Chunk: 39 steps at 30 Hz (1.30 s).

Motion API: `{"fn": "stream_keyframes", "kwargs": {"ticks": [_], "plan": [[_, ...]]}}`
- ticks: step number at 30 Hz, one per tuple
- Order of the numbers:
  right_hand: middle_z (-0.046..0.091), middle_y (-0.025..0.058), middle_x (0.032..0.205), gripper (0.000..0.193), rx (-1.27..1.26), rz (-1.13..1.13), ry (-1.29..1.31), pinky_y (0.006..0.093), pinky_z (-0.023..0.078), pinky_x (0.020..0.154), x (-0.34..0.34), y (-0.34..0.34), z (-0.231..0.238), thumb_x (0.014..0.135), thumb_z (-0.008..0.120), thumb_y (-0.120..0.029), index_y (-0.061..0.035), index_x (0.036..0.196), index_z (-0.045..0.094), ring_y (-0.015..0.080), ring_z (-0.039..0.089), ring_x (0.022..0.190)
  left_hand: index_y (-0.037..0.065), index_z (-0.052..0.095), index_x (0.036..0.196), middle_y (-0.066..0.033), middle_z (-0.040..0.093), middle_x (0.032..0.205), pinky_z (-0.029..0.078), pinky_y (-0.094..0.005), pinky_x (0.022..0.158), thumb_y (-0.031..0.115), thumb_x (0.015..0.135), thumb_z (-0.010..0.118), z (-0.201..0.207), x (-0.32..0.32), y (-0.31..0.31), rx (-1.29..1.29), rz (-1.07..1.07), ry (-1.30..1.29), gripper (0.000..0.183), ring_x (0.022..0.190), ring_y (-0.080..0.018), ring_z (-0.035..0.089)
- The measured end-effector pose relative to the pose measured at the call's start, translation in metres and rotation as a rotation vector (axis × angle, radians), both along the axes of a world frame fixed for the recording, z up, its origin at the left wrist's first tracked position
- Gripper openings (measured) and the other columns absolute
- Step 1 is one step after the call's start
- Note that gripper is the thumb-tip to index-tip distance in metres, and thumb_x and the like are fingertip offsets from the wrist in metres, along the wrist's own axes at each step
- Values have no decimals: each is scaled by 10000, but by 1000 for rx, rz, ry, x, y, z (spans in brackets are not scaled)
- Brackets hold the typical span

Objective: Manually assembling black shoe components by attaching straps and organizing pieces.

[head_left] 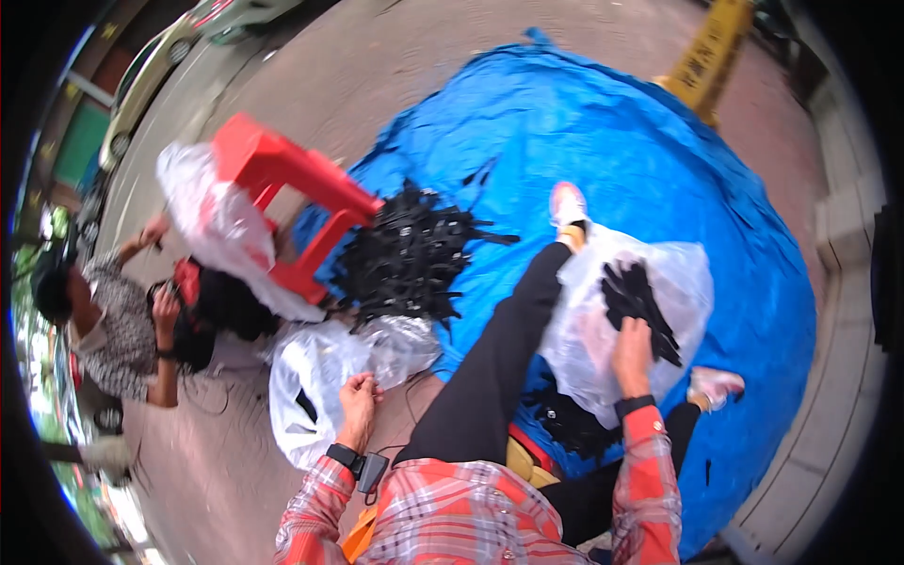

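My right hand (632,358) is over my lap, its fingers closed at the edge of a small bunch of black strips (633,299). The bunch lies on a translucent plastic bag (589,325) spread between my legs. My left hand (359,403) is raised beside a second clear plastic bag (325,363) on the left, fingers curled together; whatever they pinch is too small to see. A large heap of black strips (400,254) sits beyond that bag, and more black strips (574,421) lie under the bag on my lap.
A blue tarp (603,122) covers the ground ahead and right. At the left stands a red plastic stool (282,174) with a white plastic bag (212,207) hung on it. Another person (118,325) sits there, hands raised. A yellow sign (711,56) stands beyond the tarp.
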State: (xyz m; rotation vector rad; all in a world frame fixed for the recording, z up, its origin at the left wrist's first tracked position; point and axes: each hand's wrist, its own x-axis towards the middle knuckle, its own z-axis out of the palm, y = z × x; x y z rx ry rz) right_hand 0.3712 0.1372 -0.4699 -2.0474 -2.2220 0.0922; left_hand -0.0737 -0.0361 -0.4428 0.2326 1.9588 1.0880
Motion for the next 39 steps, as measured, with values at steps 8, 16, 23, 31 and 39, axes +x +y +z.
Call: {"fn": "stream_keyframes", "kwargs": {"ticks": [8, 16, 23, 31, 39], "plan": [[487, 192, 861, 173, -59, 56, -51, 425, 424, 735, -12, 10, 17, 747, 460, 14, 14, 917, 492, 352, 518, 833, -6, 610, 953, -67, 615, 802, 473, -255, 655, 78, 865, 480, -80, -53, -28, 35, -375, 378, 178, 703, -125, 576], [491, 84, 783, 175, -338, -450, 682, 262, 424, 522, -42, -24, 85, 821, 485, 11, 45, 989, 518, 151, 526, 596, -4, 601, 1025, -172, 647, 832, 481, -350, 771, 142, 786, 558, -262, -120, -5, 95, -164, 15, 283, 837, -320, 615], [474, 22, 721, 126, -320, -754, 746, 198, 389, 438, -28, -82, 81, 820, 524, -4, 13, 945, 520, 77, 506, 527, -64, 380, 1213, -295, 404, 1200, 394, -396, 917, 339, 548, 819, -227, -5, 99, -623, -511, 596, 892, 1094, -412, 446], [459, 27, 742, 122, -394, -713, 795, 205, 392, 457, -51, -95, 79, 797, 549, 10, 27, 918, 562, 88, 510, 529, -34, 480, 1073, -205, 536, 1017, 439, -391, 773, 180, 685, 709, -255, -45, 66, -294, -469, 490, 498, 896, -330, 548], [460, 31, 736, 118, -305, -606, 798, 213, 395, 471, -56, -115, 99, 797, 541, 15, 29, 913, 555, 94, 505, 539, 47, 531, 933, -73, 533, 746, 410, -279, 420, 172, 853, 538, -247, -82, 15, -133, 303, -414, 149, 622, -167, 523]]}}
